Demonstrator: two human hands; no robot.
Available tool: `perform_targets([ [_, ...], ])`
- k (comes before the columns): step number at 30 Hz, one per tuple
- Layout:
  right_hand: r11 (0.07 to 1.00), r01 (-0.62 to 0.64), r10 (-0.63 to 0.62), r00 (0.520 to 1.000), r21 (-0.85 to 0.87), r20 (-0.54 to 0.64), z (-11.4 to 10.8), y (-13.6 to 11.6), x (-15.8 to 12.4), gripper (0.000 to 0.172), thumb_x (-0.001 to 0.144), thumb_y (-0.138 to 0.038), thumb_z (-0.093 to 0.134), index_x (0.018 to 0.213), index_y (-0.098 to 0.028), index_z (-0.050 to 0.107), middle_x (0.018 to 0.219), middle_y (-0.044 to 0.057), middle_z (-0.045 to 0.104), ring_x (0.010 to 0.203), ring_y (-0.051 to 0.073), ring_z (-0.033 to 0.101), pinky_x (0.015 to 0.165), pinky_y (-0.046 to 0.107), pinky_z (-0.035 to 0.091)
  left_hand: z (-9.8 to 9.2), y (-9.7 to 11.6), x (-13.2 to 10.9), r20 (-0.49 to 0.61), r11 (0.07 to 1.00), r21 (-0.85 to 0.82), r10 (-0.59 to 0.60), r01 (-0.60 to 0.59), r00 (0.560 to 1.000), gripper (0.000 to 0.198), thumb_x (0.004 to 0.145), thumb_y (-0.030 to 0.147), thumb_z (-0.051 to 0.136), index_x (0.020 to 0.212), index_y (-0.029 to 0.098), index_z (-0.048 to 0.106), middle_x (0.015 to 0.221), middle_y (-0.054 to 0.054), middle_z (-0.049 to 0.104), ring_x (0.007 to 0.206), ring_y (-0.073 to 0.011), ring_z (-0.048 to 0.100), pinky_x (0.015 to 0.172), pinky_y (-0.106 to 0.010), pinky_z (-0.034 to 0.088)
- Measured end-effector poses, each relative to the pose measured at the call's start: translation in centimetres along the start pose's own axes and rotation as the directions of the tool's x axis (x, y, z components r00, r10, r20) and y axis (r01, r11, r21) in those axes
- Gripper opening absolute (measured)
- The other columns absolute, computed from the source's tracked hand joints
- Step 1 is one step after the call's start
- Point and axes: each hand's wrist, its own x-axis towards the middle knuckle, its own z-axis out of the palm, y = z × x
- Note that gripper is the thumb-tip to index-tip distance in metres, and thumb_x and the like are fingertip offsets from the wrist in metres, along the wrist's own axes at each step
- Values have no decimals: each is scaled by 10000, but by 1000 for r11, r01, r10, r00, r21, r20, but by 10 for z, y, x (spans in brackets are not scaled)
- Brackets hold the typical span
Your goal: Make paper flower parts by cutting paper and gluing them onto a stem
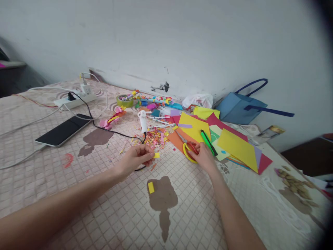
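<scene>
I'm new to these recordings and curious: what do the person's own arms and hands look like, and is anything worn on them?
Two bare forearms reach in from the bottom edge. No sleeves, gloves or watch show on them, and no rings can be made out. The left hand and right hand are uncovered, with no visible markings.

Single head-worn view, looking forward and down, close over cluttered table [104,194], wall behind

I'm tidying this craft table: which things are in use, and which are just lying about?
In use: left hand pinching a small yellow paper piece; right hand on the yellow-handled scissors.
Lying about: tablet, glue gun, tape roll, blue bag.
</scene>
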Motion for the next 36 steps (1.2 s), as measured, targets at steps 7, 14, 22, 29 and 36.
perform_targets([
  [7, 984, -57, 61, 998, 169, -19, -1, -7, 1, 290, 688, -453, 599, 701, -222, 425, 824, 138, 579, 914, 317, 531, 814, 451, 393, -4, -1, 2, -1, 998, -54, -17, 17, 1000, 261, 724, 343, 679, 771, 124, 544, 636, 17, 603, 548, -57, 524, 553, -179, 427],
  [14, 853, -103, 78, 994, 511, 71, -19, -47, -4, 343, 787, -557, 454, 864, -222, 458, 733, 17, 562, 606, 159, 558, 570, 305, 463, 2, 12, 12, -13, 992, -117, -42, 40, 999, 273, 706, 326, 700, 774, 130, 522, 724, -36, 670, 620, -99, 615, 611, -224, 483],
  [22, 370, -346, -4, 927, 862, 374, -11, -140, -26, 388, 611, -409, 742, 809, -221, 465, 614, -68, 483, 448, 75, 413, 410, 208, 325, 21, 21, 15, 9, 1000, -15, -13, 13, 1000, 263, 706, 339, 690, 733, 129, 533, 660, -23, 654, 603, -105, 613, 604, -226, 482],
  [29, 316, -349, 92, 937, 882, 338, 0, -143, -37, 404, 577, -306, 759, 829, -210, 458, 662, -62, 511, 501, 70, 424, 463, 204, 336, 23, 8, 11, 88, 994, 110, -27, 17, 996, 218, 733, 318, 649, 739, 127, 543, 649, -24, 647, 574, -108, 595, 529, -218, 459],
  [36, 314, -363, 112, 932, 877, 346, -1, -139, -42, 327, 659, -357, 716, 788, -219, 449, 585, -79, 460, 461, 73, 409, 439, 200, 323, 17, 8, 9, 65, 996, 81, -39, 33, 997, 236, 739, 335, 643, 701, 127, 537, 594, -13, 637, 537, -93, 574, 553, -215, 457],
])
